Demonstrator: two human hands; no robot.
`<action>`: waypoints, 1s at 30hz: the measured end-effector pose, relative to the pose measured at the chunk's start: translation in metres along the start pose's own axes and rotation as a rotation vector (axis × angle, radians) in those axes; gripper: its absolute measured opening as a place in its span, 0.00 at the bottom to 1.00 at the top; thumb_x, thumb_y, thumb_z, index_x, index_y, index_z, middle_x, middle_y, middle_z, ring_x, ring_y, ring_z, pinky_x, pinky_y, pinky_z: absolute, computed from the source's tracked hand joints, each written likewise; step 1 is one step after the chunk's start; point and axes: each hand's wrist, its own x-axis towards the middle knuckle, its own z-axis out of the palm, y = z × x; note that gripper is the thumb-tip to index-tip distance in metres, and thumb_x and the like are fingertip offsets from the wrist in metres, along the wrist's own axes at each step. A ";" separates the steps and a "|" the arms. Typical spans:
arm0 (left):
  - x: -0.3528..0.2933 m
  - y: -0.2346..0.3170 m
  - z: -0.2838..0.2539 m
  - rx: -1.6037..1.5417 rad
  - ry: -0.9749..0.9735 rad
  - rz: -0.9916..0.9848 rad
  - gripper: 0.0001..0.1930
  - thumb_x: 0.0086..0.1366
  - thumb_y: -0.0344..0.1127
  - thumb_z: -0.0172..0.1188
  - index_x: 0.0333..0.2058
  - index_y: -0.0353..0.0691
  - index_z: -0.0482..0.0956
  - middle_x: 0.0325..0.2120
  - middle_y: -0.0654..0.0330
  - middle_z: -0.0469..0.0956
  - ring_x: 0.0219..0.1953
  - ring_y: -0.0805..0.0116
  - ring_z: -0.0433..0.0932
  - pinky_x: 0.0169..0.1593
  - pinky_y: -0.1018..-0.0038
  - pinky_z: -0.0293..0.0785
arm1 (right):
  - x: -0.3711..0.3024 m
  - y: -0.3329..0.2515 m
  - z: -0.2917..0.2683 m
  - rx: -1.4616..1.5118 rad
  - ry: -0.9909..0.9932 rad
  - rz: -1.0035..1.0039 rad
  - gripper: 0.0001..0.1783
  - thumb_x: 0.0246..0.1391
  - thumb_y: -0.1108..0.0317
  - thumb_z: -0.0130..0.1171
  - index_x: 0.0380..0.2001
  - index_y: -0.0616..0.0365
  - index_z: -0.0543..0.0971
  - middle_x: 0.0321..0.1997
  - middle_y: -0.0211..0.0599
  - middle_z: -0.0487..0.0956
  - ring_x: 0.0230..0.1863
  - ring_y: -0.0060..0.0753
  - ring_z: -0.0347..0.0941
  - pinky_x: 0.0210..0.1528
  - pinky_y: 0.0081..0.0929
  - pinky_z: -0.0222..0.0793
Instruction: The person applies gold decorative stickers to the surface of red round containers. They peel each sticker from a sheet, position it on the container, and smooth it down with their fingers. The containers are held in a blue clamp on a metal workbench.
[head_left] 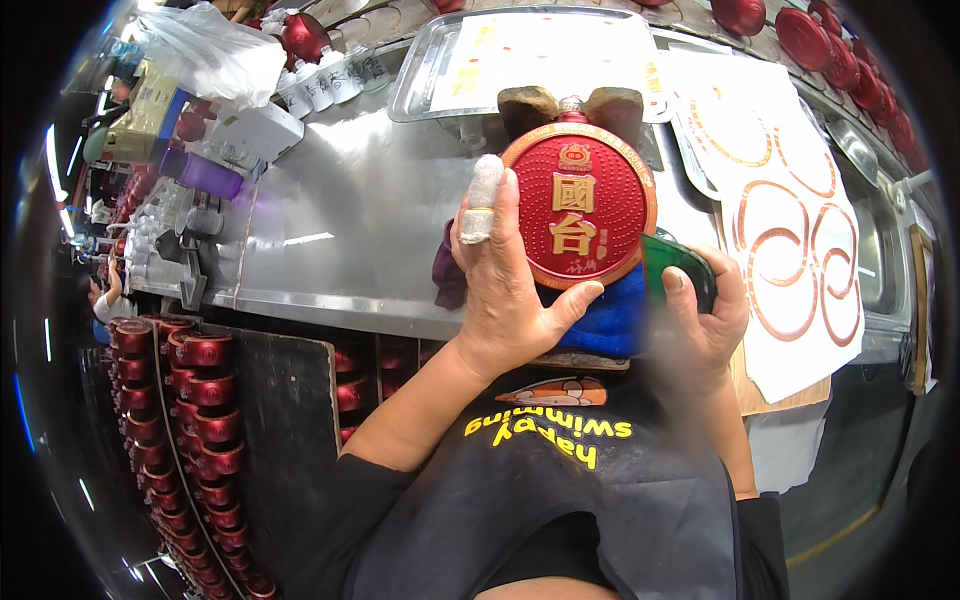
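A round, flat red bottle (572, 210) with raised gold characters and an orange patterned band round its rim is in front of me, its neck pointing away. My left hand (505, 270) lies along the bottle's left edge, fingers stretched out and thumb spread under the lower rim. One of its fingers is wrapped in a white bandage (484, 198). Closed in my right hand (710, 310) is a green scraper (668, 262), its flat blade against the lower right of the rim. A blue cloth (607, 318) shows below the bottle, and dark rests (612, 112) flank its neck.
White sheets with orange ring-shaped strips (780, 230) lie at right, beside a metal sink (880, 245). Behind the bottle is a metal tray (420, 85) with a printed sheet. White bottles (335, 78) and a purple container (203, 174) stand left. Red bottles (205, 400) fill racks at lower left.
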 end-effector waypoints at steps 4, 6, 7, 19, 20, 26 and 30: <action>-0.004 -0.006 0.003 -0.158 0.003 -0.034 0.62 0.59 0.55 0.74 0.75 0.28 0.40 0.74 0.35 0.48 0.76 0.39 0.47 0.75 0.48 0.38 | 0.000 -0.005 0.000 0.031 -0.014 0.046 0.13 0.64 0.70 0.66 0.48 0.63 0.78 0.42 0.33 0.80 0.41 0.19 0.74 0.46 0.20 0.71; -0.008 -0.012 0.004 -0.275 0.006 -0.083 0.62 0.60 0.54 0.75 0.75 0.29 0.40 0.74 0.36 0.48 0.77 0.41 0.48 0.76 0.50 0.41 | 0.003 -0.006 0.004 0.051 -0.053 -0.033 0.14 0.63 0.70 0.68 0.48 0.64 0.79 0.41 0.36 0.82 0.39 0.24 0.77 0.45 0.23 0.73; -0.010 -0.017 0.003 -0.304 0.010 -0.101 0.61 0.60 0.53 0.74 0.75 0.29 0.41 0.74 0.37 0.49 0.76 0.42 0.49 0.76 0.52 0.43 | 0.004 -0.005 0.007 0.072 -0.076 -0.100 0.15 0.62 0.69 0.69 0.48 0.64 0.80 0.39 0.40 0.83 0.38 0.29 0.80 0.44 0.25 0.75; -0.060 -0.068 -0.035 0.174 -0.128 -0.270 0.26 0.64 0.35 0.66 0.61 0.44 0.75 0.59 0.47 0.75 0.68 0.41 0.65 0.70 0.50 0.58 | 0.005 0.001 -0.006 -0.035 -0.001 -0.036 0.13 0.65 0.69 0.67 0.49 0.63 0.79 0.40 0.34 0.81 0.40 0.24 0.76 0.47 0.22 0.73; -0.058 -0.069 -0.036 0.069 -0.095 -0.324 0.22 0.64 0.33 0.64 0.58 0.43 0.77 0.55 0.47 0.78 0.65 0.42 0.68 0.68 0.52 0.61 | 0.005 0.001 -0.006 -0.035 -0.026 -0.019 0.14 0.65 0.69 0.67 0.49 0.64 0.79 0.41 0.36 0.81 0.42 0.25 0.77 0.48 0.23 0.73; -0.047 -0.032 -0.041 -0.447 0.182 -0.335 0.15 0.73 0.36 0.64 0.53 0.34 0.78 0.55 0.51 0.79 0.56 0.62 0.77 0.62 0.66 0.71 | 0.002 0.006 -0.001 0.053 -0.079 0.075 0.16 0.64 0.69 0.67 0.51 0.65 0.78 0.42 0.38 0.82 0.42 0.27 0.78 0.47 0.25 0.74; -0.033 -0.005 -0.022 -0.349 0.268 -0.125 0.18 0.70 0.34 0.66 0.56 0.37 0.81 0.57 0.47 0.80 0.57 0.50 0.78 0.62 0.61 0.72 | 0.001 0.009 0.003 0.057 -0.105 0.170 0.16 0.65 0.68 0.66 0.51 0.64 0.78 0.43 0.41 0.81 0.41 0.29 0.78 0.47 0.26 0.74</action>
